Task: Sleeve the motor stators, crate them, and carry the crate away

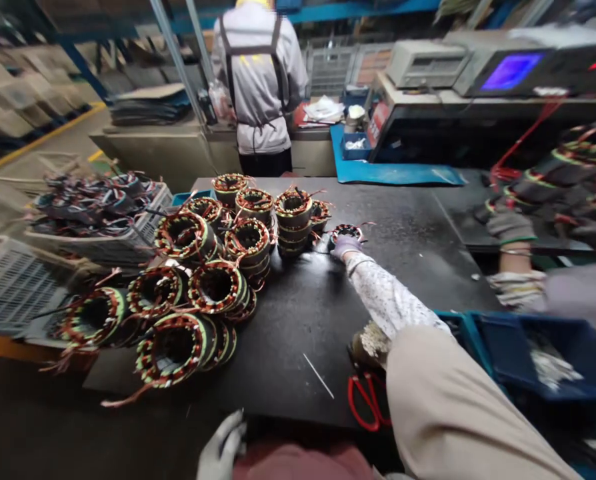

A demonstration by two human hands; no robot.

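Observation:
My right hand (347, 245), in a pale purple glove, reaches far across the dark tabletop and grips a small motor stator (347, 232) that lies low there. The fingers on its far side are hidden. To the left of it stand stacked motor stators (294, 210) with copper windings, and more stators (171, 350) lie tilted toward the near left. My left hand (223, 448), in a light glove, hangs by the near table edge, fingers loosely apart and holding nothing visible.
Red-handled scissors (367, 400) and a thin white stick (319, 375) lie near the front. Blue bins (543, 357) stand right. A co-worker's gloved hand (511, 227) is beside stacked stators at right. Another person (258, 80) stands behind. A crate (103, 240) of stators sits left.

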